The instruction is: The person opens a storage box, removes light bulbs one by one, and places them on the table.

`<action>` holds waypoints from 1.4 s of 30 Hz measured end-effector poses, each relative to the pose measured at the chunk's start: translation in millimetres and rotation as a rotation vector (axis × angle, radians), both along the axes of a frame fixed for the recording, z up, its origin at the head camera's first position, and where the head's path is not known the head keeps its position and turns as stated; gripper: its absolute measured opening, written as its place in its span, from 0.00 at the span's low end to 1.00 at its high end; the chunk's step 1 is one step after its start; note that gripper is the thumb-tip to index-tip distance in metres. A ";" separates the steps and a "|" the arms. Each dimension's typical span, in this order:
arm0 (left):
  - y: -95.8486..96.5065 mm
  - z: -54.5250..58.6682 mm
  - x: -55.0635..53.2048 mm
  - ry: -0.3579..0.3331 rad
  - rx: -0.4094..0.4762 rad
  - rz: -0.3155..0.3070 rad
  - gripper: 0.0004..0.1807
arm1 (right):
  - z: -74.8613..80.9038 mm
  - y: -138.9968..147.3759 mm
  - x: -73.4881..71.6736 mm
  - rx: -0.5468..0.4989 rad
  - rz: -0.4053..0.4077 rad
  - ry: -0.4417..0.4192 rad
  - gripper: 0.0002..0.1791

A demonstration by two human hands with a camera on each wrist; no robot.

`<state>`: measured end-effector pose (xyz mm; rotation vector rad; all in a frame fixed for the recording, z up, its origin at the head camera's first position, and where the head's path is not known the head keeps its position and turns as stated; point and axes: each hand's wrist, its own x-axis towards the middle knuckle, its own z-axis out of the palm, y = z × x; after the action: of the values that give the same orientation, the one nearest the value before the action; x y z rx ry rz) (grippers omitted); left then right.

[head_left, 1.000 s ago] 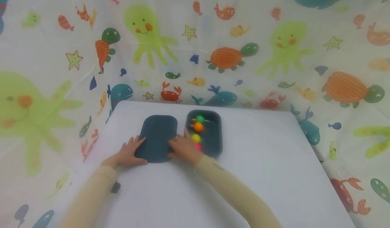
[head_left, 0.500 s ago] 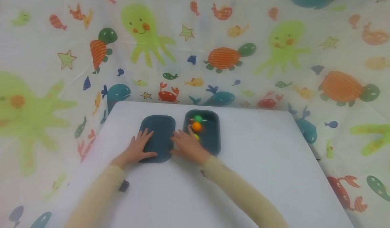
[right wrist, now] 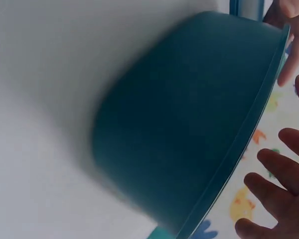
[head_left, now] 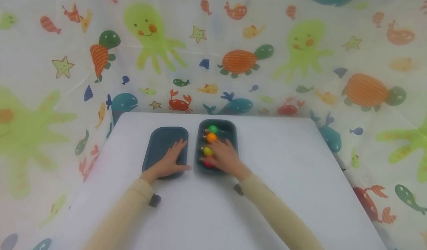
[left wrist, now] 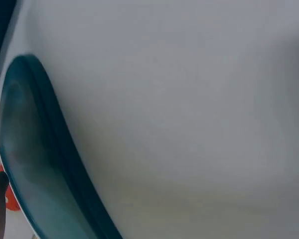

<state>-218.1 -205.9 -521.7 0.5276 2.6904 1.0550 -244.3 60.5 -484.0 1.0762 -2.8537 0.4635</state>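
Note:
Two dark teal pieces lie side by side: a flat lid-like tray [head_left: 161, 140] on the left and a deeper container [head_left: 234, 131] on the right. Small colored light bulbs with screw bases line the container's left side: a green bulb [head_left: 212, 129], an orange bulb [head_left: 211, 137], a yellow bulb [head_left: 208, 151] and a pink bulb [head_left: 207, 164]. My left hand [head_left: 166, 163] spreads over the flat tray's right part, thumb toward the container. My right hand [head_left: 228, 158] hovers above the container with fingers spread, partly covering the yellow and pink bulbs. The right wrist view shows its fingers [right wrist: 284, 172] apart, gripping nothing.
A white tabletop [head_left: 287, 176] holds both pieces near its back edge. Behind and beside it hangs a curtain [head_left: 233, 31] printed with sea animals. Small dark objects [head_left: 155, 200] sit at the sleeve cuffs.
My left hand has slid rightward across the flat tray. My right hand has left the tray's right edge and shifted right over the container, uncovering part of the pink bulb.

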 end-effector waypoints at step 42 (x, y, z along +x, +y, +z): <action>56.5 -1.9 9.3 -0.349 0.259 0.074 0.63 | 12.7 36.0 -35.3 -0.291 -0.280 -0.183 0.29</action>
<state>-208.8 -149.4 -523.7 0.2552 2.3002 1.3823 -279.6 96.5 -471.3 0.6046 -2.8989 0.9577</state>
